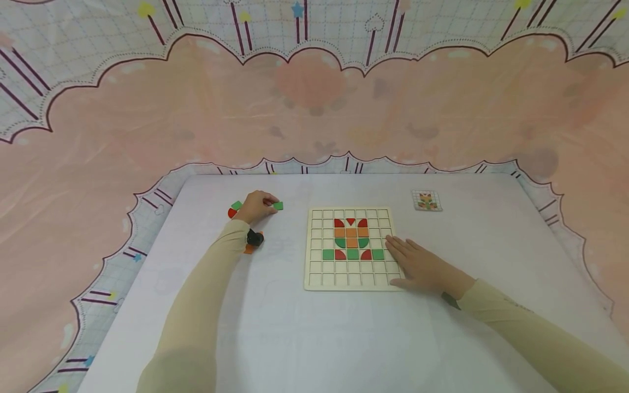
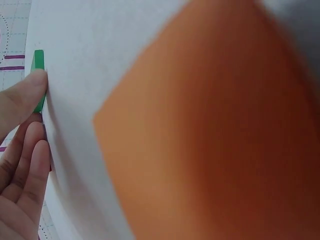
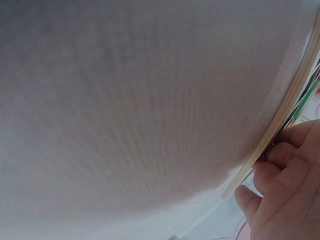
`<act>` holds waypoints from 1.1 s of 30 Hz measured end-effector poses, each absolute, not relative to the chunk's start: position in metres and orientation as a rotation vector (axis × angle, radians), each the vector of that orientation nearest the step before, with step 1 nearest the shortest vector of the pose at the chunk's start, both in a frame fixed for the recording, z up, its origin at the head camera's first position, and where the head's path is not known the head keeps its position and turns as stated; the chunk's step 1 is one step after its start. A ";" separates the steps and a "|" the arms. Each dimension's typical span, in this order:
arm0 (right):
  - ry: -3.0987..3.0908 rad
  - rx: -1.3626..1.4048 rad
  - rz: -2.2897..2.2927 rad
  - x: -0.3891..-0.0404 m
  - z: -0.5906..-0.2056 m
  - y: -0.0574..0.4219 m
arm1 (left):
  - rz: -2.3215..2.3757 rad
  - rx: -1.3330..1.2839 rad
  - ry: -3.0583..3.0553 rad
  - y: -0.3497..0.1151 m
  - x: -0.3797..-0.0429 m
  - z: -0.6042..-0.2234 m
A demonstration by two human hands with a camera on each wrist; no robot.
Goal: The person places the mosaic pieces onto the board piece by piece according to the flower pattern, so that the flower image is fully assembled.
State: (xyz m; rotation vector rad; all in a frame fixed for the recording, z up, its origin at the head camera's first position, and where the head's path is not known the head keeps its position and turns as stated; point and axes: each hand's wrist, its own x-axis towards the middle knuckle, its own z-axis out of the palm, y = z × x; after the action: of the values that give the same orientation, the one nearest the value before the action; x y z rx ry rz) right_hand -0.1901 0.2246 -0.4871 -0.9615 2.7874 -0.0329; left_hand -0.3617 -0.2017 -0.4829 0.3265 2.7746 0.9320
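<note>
My left hand pinches a green square tile over the left part of the table. In the left wrist view, the thumb covers part of that green tile. Another green tile and a red tile lie beside the hand, partly hidden by it. The square wooden grid board sits mid-table, bearing red, orange and green tiles in a flower-like pattern. Resting on the board's right edge is my right hand, its fingers extended.
Orange tiles lie under the left wrist; one fills much of the left wrist view, blurred. A small pattern card with a similar figure lies at the back right. Patterned cloth surrounds the white tabletop.
</note>
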 end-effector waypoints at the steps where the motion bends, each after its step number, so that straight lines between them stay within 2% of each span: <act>1: 2.787 -0.964 -0.032 -0.190 -0.487 0.225 | 0.933 0.329 2.777 -0.202 -0.361 -0.483; 9: 2.783 -0.967 -0.046 -0.190 -0.486 0.223 | 0.981 0.348 2.759 -0.198 -0.354 -0.482; 21: 2.785 -0.961 -0.058 -0.188 -0.481 0.221 | 1.013 0.473 2.697 -0.167 -0.330 -0.480; 33: 2.780 -0.952 -0.053 -0.189 -0.483 0.222 | 1.011 0.617 2.662 -0.124 -0.285 -0.469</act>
State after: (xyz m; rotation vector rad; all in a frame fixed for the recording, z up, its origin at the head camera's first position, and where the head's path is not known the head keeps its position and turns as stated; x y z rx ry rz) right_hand -0.1892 0.2219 -0.4833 -0.9519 2.7802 -0.0529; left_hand -0.2853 -0.1237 -0.4689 0.6175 2.6618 1.0114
